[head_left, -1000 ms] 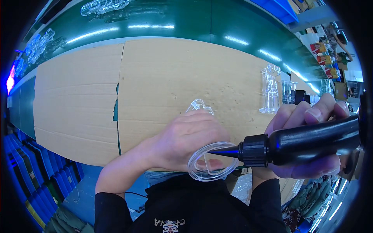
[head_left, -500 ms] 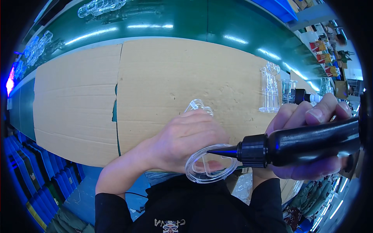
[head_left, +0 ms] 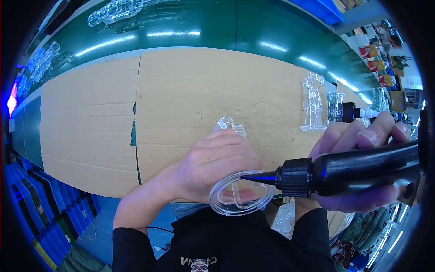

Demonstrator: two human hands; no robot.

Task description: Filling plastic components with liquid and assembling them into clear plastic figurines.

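My left hand (head_left: 222,158) is closed round a clear plastic part (head_left: 242,212) over the front of the cardboard. The part's round, ringed end faces me below the fingers, and a rounded clear end sticks out beyond the knuckles. My right hand (head_left: 349,136) grips a black glue bottle (head_left: 362,170), lying nearly level with its ribbed cap and pointed nozzle to the left. The nozzle tip is at the upper rim of the clear ring; whether it touches cannot be told. Fingers of the left hand show blurred through the ring.
Cardboard (head_left: 90,122) covers the green bench (head_left: 208,31). At right stand a clear moulded piece (head_left: 312,104), a clear cup (head_left: 335,106) and another black bottle (head_left: 350,112). More clear parts (head_left: 118,11) lie at the far left. Blue bins (head_left: 41,199) stand lower left.
The clear part in my left hand has shifted slightly left and turned, its ring showing rounder. The nozzle stays at the upper rim, and my right hand has barely moved.
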